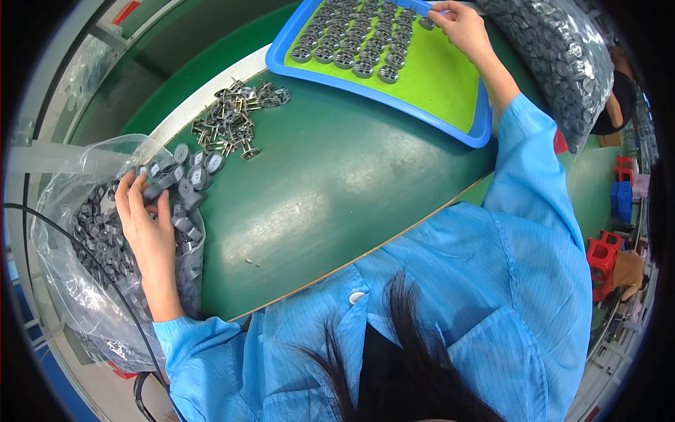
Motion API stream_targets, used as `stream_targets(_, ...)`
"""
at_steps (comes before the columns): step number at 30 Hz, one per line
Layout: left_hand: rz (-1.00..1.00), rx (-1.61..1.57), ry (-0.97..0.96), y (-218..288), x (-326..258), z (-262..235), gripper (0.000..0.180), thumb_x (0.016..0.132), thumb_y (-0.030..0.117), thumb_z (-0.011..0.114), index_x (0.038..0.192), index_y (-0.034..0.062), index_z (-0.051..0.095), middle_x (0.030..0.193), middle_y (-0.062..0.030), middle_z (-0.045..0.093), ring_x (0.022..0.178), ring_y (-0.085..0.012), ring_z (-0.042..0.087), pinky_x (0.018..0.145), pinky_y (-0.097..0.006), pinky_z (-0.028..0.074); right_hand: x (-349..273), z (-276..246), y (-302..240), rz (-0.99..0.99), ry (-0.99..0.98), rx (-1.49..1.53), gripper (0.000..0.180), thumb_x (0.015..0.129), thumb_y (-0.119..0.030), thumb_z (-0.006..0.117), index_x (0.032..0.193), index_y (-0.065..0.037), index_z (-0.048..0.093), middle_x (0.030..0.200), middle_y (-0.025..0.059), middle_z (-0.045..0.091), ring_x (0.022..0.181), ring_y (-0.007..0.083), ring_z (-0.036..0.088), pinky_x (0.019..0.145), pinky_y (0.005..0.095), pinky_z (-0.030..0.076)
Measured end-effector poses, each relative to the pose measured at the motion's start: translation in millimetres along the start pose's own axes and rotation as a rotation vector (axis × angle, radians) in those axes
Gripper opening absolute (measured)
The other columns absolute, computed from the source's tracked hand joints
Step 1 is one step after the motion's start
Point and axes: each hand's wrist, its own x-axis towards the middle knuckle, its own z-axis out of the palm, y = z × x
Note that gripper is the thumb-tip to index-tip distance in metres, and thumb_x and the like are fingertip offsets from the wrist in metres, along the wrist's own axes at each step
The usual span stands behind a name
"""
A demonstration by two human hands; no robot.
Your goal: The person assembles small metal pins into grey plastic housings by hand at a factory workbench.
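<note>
My left hand [149, 228] reaches over a clear plastic bag [63, 281] of small grey round caps. Its fingers curl about a grey cap [162, 184], partly blurred, at the bag's mouth. Far off to the right, my right hand [460, 29] pinches a round grey part [426, 23] with metal on top, at the end of a row. That part is over a blue tray [380, 100] lined with a yellow-green sheet [439, 88]. Rows of like round parts [363, 68] fill the tray's left and middle.
A loose heap of metal pieces with thin stems [228, 119] lies on the green table [316, 183], between bag and tray. Another big clear bag of grey caps [552, 56] stands right of the tray. A black cable [84, 246] crosses the left bag. Red stools [603, 260] stand at far right.
</note>
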Motion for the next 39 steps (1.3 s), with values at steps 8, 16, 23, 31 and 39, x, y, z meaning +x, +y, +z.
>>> stream_targets(8, 0.039, -0.271, -0.115, 41, 5, 4, 0.014, 0.082, 0.0, 0.062, 0.096, -0.0005, 0.059, 0.081, -0.0127, 0.06, 0.067, -0.0232, 0.059, 0.063, -0.032, 0.048, -31, 220, -107, -0.364, -0.438, -0.551, 0.031, 0.078, -0.004, 0.057, 0.109, -0.004, 0.062, 0.105, 0.0139, 0.062, 0.093, 0.0327, 0.059, 0.084, 0.0394, 0.05)
stream_targets(16, 0.028, -0.159, -0.082, 23, -12, -9, 0.015, 0.078, 0.006, 0.064, 0.089, -0.0011, 0.055, 0.086, -0.0123, 0.058, 0.075, -0.0274, 0.056, 0.07, -0.036, 0.047, -82, 207, -127, -0.373, -0.575, -0.619, 0.031, 0.081, -0.004, 0.061, 0.111, -0.005, 0.06, 0.118, 0.0116, 0.055, 0.104, 0.0295, 0.055, 0.085, 0.0373, 0.05)
stream_targets(23, 0.168, -0.37, 0.052, 49, -8, -5, 0.016, 0.07, 0.0, 0.061, 0.081, 0.0003, 0.049, 0.106, -0.0156, 0.061, 0.09, -0.0321, 0.059, 0.079, -0.036, 0.048, -100, 177, -140, -0.163, -0.564, -0.45, 0.03, 0.076, -0.003, 0.068, 0.105, -0.005, 0.063, 0.106, 0.0106, 0.058, 0.092, 0.0236, 0.059, 0.075, 0.0337, 0.05)
stream_targets(31, 0.281, -0.392, -0.236, 52, -15, 19, 0.024, 0.065, 0.0, 0.062, 0.083, 0.0026, 0.045, 0.092, -0.0115, 0.06, 0.082, -0.0324, 0.058, 0.073, -0.039, 0.048, -105, 178, -133, 0.162, -0.375, -0.208, 0.037, 0.076, -0.006, 0.071, 0.111, -0.004, 0.058, 0.097, 0.0075, 0.061, 0.087, 0.0176, 0.058, 0.072, 0.0301, 0.05)
stream_targets(39, 0.052, -0.744, -0.207, 83, -6, 5, 0.019, 0.072, -0.003, 0.057, 0.081, 0.0031, 0.041, 0.087, -0.0099, 0.062, 0.078, -0.0152, 0.059, 0.071, -0.027, 0.05, -109, 151, -138, 0.123, -0.448, -0.351, 0.038, 0.076, -0.01, 0.072, 0.112, -0.005, 0.061, 0.096, 0.0082, 0.062, 0.087, 0.0194, 0.059, 0.072, 0.0285, 0.049)
